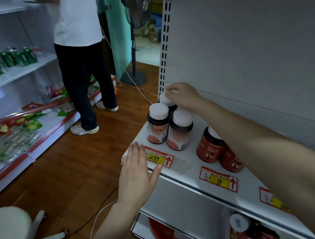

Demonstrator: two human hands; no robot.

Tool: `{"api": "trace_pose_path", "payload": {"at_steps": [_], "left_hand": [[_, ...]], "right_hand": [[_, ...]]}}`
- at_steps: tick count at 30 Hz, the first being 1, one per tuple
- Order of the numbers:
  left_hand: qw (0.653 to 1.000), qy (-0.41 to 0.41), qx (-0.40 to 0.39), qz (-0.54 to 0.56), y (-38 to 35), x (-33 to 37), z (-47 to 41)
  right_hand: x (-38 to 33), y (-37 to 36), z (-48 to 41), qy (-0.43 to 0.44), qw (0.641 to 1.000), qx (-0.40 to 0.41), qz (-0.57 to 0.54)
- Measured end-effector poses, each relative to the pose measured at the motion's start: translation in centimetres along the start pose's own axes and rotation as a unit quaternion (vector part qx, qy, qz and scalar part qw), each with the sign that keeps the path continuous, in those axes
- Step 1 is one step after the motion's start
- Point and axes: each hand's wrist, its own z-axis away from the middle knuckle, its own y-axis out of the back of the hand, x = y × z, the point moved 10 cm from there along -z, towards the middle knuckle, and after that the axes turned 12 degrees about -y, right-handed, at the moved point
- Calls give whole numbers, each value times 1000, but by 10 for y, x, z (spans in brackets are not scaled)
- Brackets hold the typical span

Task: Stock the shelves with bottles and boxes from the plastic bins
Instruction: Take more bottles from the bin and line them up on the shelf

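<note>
Where the right hand (183,96) grips: the white cap of the rear bottle (163,99), fingers curled over it from above.
Rear bottle: dark, upright, at the back left corner of the white shelf (193,166), beside the slotted upright (165,45).
Front pair: two dark bottles (158,123) with white caps, upright, close together, just in front of the rear bottle.
Red bottles (210,146): two marked "Fe", right of the pair, partly hidden by the right forearm.
Left hand (137,172): flat, fingers straight and together, holding nothing, at the shelf's front left edge, its thumb at the 299 price tag (158,157).
98 price tag (218,180): further right on the same edge.
Lower shelf (146,232): red goods, blurred.
Aisle: another person (80,49) stands at the opposite shelving with green cans (18,56); a stool (7,234) is near, a pedestal fan (137,9) beyond.
</note>
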Motion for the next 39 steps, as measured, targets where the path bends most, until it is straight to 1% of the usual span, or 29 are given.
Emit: {"api": "trace_pose_path", "payload": {"at_steps": [3,7,12,15,20,22,26,29,32,36,39], "left_hand": [[996,-74,43,-32,26,30,-2],[982,-165,88,-18,49,71,4],[964,-254,77,7,43,126,23],[951,-301,70,23,29,161,40],[929,-359,41,75,2,212,74],[920,-380,43,89,-4,233,86],[913,-392,34,110,-19,271,108],[914,-386,4,124,-35,295,126],[918,-379,-17,116,-49,318,149],[931,-346,-42,111,-66,335,177],[943,-308,-62,114,-81,335,192]], "right_hand": [[-3,21,10,14,998,57,-6],[1,42,29,11,995,96,19],[35,69,78,-12,990,142,16],[65,85,116,-26,985,169,36],[124,127,182,-97,968,224,60],[144,142,212,-116,962,242,59],[185,166,271,-144,946,281,65],[214,176,312,-153,943,286,72],[240,180,354,-154,942,289,66],[264,173,403,-127,951,276,53],[285,160,423,-131,958,251,36]]}}
